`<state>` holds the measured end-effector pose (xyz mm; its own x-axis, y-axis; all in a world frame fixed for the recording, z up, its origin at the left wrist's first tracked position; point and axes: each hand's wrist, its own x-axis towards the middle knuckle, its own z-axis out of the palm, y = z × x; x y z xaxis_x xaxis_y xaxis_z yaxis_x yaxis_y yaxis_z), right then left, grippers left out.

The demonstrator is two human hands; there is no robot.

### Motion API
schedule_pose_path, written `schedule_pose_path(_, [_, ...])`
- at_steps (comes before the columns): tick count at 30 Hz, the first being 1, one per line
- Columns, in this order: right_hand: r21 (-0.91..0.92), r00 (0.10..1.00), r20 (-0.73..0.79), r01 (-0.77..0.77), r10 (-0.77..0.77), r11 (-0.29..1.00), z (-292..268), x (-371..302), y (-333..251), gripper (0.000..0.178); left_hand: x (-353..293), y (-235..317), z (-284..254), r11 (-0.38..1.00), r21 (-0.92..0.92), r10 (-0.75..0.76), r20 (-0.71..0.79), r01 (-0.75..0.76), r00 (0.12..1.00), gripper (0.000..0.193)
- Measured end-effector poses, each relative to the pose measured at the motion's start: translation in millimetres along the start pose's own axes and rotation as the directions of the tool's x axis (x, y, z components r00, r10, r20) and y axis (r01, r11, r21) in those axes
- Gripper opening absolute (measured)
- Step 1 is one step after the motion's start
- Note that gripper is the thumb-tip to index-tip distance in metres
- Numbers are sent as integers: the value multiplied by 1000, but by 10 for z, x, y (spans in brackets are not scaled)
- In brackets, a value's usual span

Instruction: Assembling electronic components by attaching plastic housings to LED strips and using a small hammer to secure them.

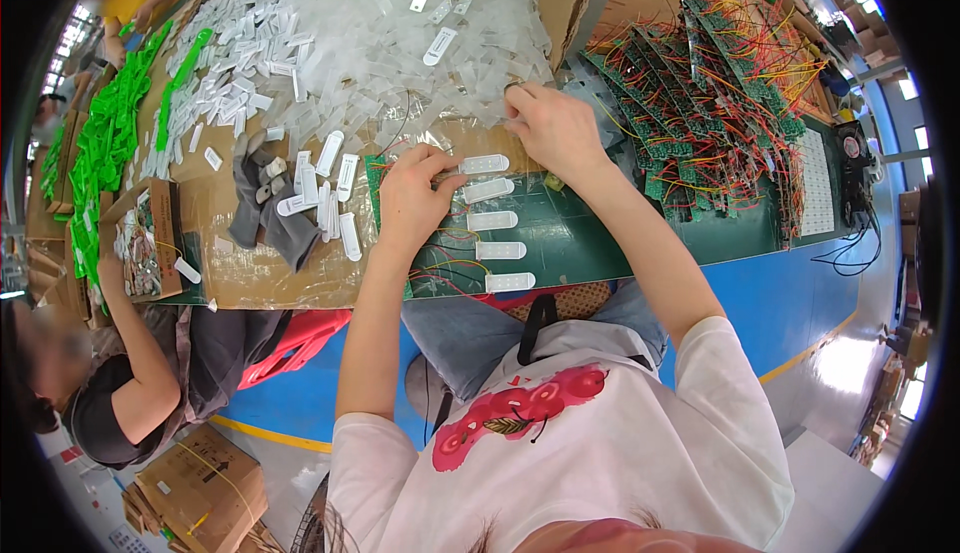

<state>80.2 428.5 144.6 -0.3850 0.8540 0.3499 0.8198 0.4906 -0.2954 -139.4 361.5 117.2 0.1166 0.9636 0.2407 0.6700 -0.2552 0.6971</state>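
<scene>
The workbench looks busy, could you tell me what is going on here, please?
A person sits at a cardboard-covered green workbench. Their left hand rests on a row of white oblong plastic covers laid on a green circuit board. Their right hand reaches into a heap of clear plastic bags. A pile of green circuit boards with red and yellow wires lies at right. Another person's arm reaches in at left.
</scene>
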Motion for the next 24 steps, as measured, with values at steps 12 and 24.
schedule_pose_path(12, [-81, 994, 31, 111, -109, 991, -99, 71, -57, 27, 1, 9, -12, 999, -30, -24, 10, 24, 1000, 22])
schedule_pose_path(24, [709, 955, 289, -258, 62, 656, -99, -28, -44, 24, 7, 4, -20, 999, -26, -25, 20, 26, 999, 22])
